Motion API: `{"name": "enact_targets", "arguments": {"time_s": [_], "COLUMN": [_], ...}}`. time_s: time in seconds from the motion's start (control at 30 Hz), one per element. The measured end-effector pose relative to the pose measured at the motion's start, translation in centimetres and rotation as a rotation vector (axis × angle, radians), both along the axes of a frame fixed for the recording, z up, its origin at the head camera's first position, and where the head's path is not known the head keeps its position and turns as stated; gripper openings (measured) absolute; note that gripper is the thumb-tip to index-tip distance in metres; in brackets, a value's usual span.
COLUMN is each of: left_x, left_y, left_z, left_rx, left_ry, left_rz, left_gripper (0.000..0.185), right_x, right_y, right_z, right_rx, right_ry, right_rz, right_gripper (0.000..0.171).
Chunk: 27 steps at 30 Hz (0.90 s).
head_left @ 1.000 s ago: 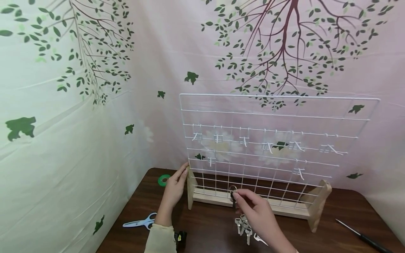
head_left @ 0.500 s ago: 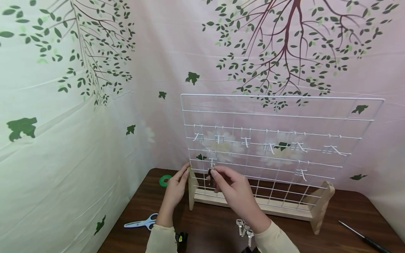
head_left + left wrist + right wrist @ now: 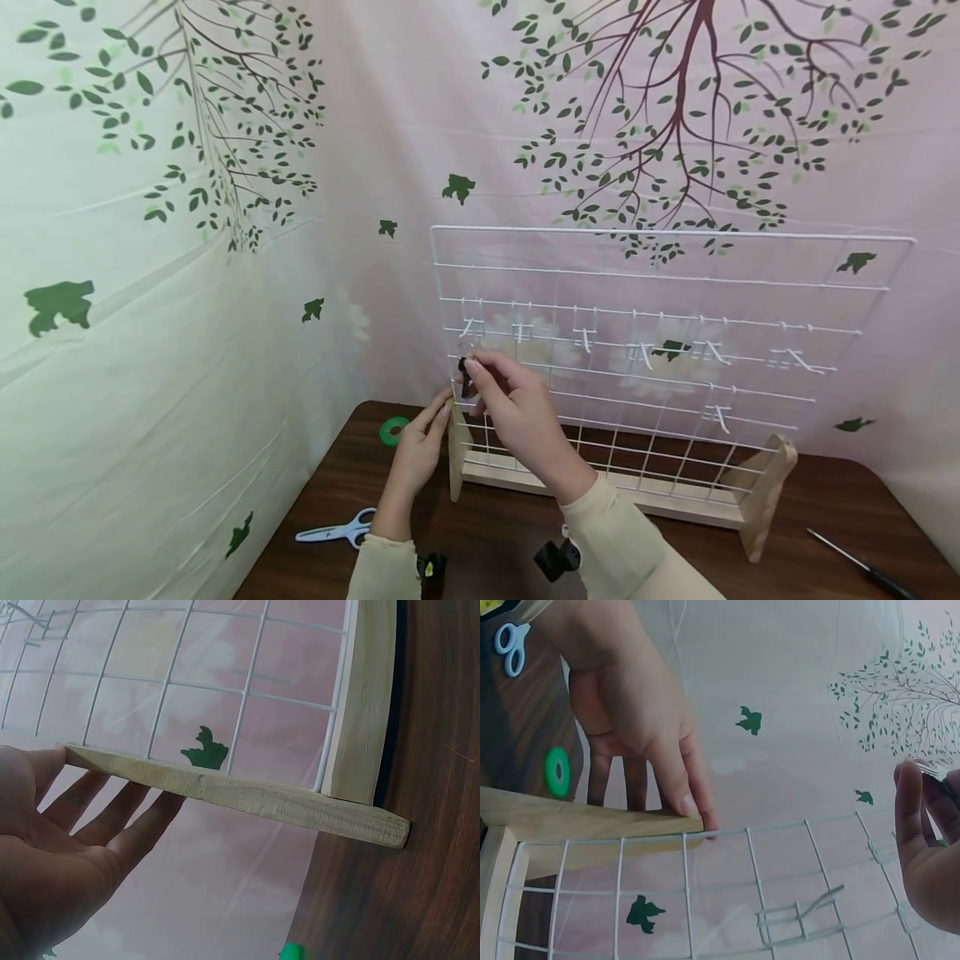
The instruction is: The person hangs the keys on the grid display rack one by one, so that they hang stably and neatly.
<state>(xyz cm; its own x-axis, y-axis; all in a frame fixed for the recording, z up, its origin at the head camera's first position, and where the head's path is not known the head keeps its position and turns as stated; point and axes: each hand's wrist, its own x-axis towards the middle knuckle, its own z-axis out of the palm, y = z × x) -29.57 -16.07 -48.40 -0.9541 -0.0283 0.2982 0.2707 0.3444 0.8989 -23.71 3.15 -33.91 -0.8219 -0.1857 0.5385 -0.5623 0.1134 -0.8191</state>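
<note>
Pinching a dark-headed key (image 3: 465,377) between thumb and fingertips, the right hand (image 3: 517,408) holds it up against the white wire grid (image 3: 675,275), just below the leftmost hook (image 3: 470,327). The left hand (image 3: 417,450), fingers straight, presses the grid's wooden foot (image 3: 247,796) on the worktop (image 3: 825,500).

Tree-print curtain walls (image 3: 225,250), dark table (image 3: 825,500)

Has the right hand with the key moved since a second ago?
Yes. The right hand rose up and left along the wire grid, from its wooden base to the leftmost upper hook.
</note>
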Motion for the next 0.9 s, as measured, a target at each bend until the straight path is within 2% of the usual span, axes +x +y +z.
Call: {"name": "enact_targets", "arguments": {"time_s": [0.33,0.7,0.9], "left_x": [0.0,-0.2,-0.1], "left_y": [-0.1,-0.2,-0.1], "left_z": [0.0,-0.2,0.0], "left_rx": [0.023,0.035,0.039], "left_ry": [-0.023,-0.015,-0.013], "left_rz": [-0.017,-0.028,-0.035], "left_gripper": [0.047,0.045,0.044], "right_x": [-0.7,-1.8,-2.1], "right_y": [-0.9,-1.0,-0.8], "right_z": [0.8,0.3,-0.1], "right_rx": [0.008,0.01,0.007], "right_ry": [-0.019,-0.055,-0.087], "right_rz": [-0.015,-0.029,-0.036], "right_gripper": [0.026,0.022,0.026]}}
